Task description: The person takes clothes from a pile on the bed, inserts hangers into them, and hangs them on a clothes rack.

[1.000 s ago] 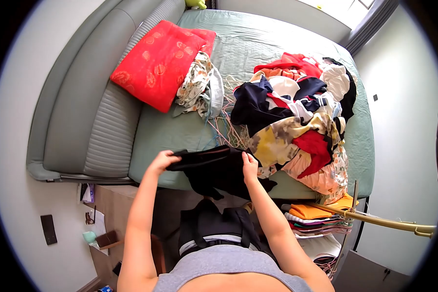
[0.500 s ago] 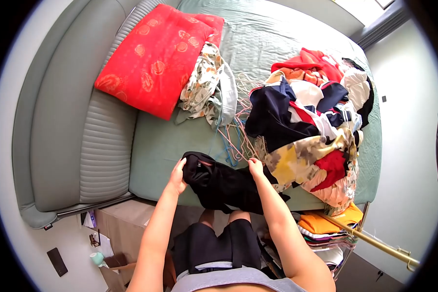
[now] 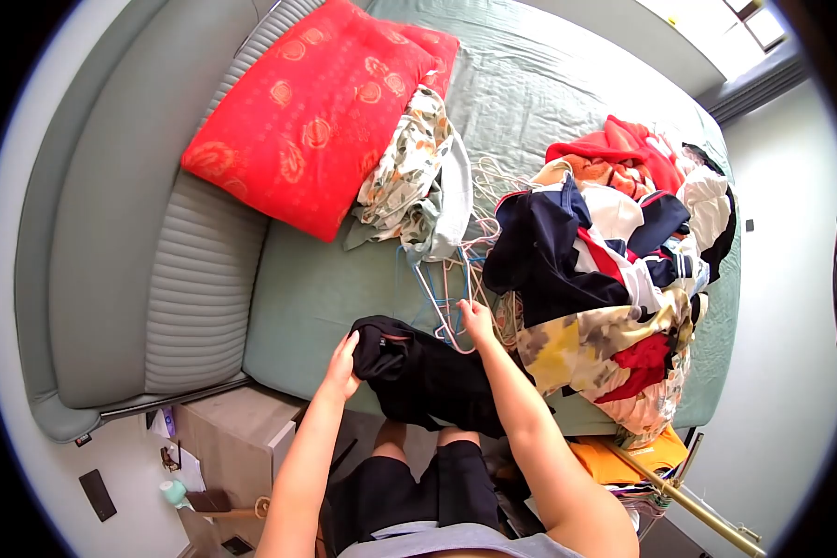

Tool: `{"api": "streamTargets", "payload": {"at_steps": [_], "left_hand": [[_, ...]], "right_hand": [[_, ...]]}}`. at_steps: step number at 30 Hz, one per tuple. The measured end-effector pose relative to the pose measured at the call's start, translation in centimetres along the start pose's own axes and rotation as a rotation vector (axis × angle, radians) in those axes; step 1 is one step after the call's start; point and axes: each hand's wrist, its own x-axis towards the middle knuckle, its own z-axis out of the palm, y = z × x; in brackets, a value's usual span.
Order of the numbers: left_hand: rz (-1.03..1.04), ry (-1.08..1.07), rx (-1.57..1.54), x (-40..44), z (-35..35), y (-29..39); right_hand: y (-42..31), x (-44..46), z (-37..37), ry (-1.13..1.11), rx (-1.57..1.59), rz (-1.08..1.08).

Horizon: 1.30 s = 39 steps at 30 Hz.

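Garment (image 3: pixel 437 377) sloping across the bed's near edge, hangers (image 3: pixel 449 302) lying just beyond

The black garment is pointing its open end, a small label showing inside, toward ten o'clock; its long axis is running from there down to four o'clock. It is resting partly on the bed (image 3: pixel 316 288) and partly hanging over the edge. The left hand (image 3: pixel 342 367) is gripping the open end, its fingers lying close together against the cloth. The right hand (image 3: pixel 476 323) is reaching in at the hangers, thumb and fingertips pressing together; whether they are pinching a hanger is too small to tell.

One garment is being held. The hangers, white, pink and blue, are tangling at twelve o'clock from it, too closely to count. One red pillow (image 3: pixel 316 121) is lying at eleven o'clock, a floral cloth (image 3: pixel 407 177) touching it. One mixed clothes pile (image 3: pixel 567 251) is spreading at two o'clock, covering some hangers. The right forearm (image 3: pixel 521 400) is crossing the garment's lower end and hiding part of it. Orange cloth (image 3: pixel 656 456) is sitting at four o'clock, under a gold rail (image 3: pixel 688 502).
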Motion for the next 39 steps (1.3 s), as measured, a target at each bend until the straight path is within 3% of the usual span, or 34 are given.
{"api": "streamTargets", "payload": {"at_steps": [5,7,9,14,15,17,19,20,23,24,25,27,30,34,35,37,39], "left_hand": [[0.085,-0.027,-0.062,-0.1,1.9,0.2],[0.104,-0.036,-0.061,-0.6,3.1,0.7],[0.114,-0.042,-0.047,-0.4,3.9,0.9],[0.351,-0.051,-0.012,-0.9,7.2,3.2],[0.374,-0.102,0.027,-1.9,8.4,4.3],[0.413,-0.124,0.237,-3.3,10.1,6.2],[0.434,-0.24,0.392,-3.1,10.6,7.4],[0.488,-0.14,0.434,-2.4,10.8,7.6],[0.555,-0.14,0.596,-4.5,12.0,8.8],[0.595,-0.143,0.652,-4.2,11.7,9.0],[0.635,-0.147,0.706,-3.3,11.3,9.1],[0.782,-0.116,0.926,-2.3,11.0,8.6],[1.188,-0.056,1.344,-4.8,12.0,6.0],[1.326,-0.227,1.419,-12.7,15.7,0.4],[1.322,-0.3,1.401,-13.9,16.1,-1.3],[1.288,-0.411,1.324,-15.2,16.2,-3.9],[1.202,-0.5,1.29,-16.9,16.1,-5.4]], "right_hand": [[-6.0,-8.7,-0.2,0.051,0.116,-0.171],[-6.7,-12.1,-2.1,0.101,0.106,-0.138],[-6.8,-15.3,-3.3,0.206,0.065,-0.316],[-6.4,-23.5,-7.6,0.239,0.028,-0.46],[-6.5,-24.5,-7.8,0.204,0.096,-0.432],[-9.9,-25.5,-7.5,0.268,-0.026,-0.649],[-12.4,-25.8,-7.2,0.134,0.347,-0.557],[-12.8,-25.6,-7.1,0.151,0.305,-0.564],[-16.0,-27.5,-7.1,0.198,0.011,-0.581],[-17.0,-28.2,-6.7,0.327,-0.059,-0.683],[-16.4,-28.5,-6.7,0.313,-0.058,-0.621],[-16.9,-30.2,-6.7,0.43,-0.154,-0.792],[-17.6,-31.9,-5.9,0.495,-0.217,-0.748],[-19.6,-32.4,-3.5,0.589,-0.303,-0.706],[-18.7,-31.5,-3.0,0.635,-0.399,-0.756],[-18.0,-30.5,-2.3,0.717,-0.443,-0.588],[-17.5,-30.1,-2.1,0.811,-0.401,-0.58]]}}
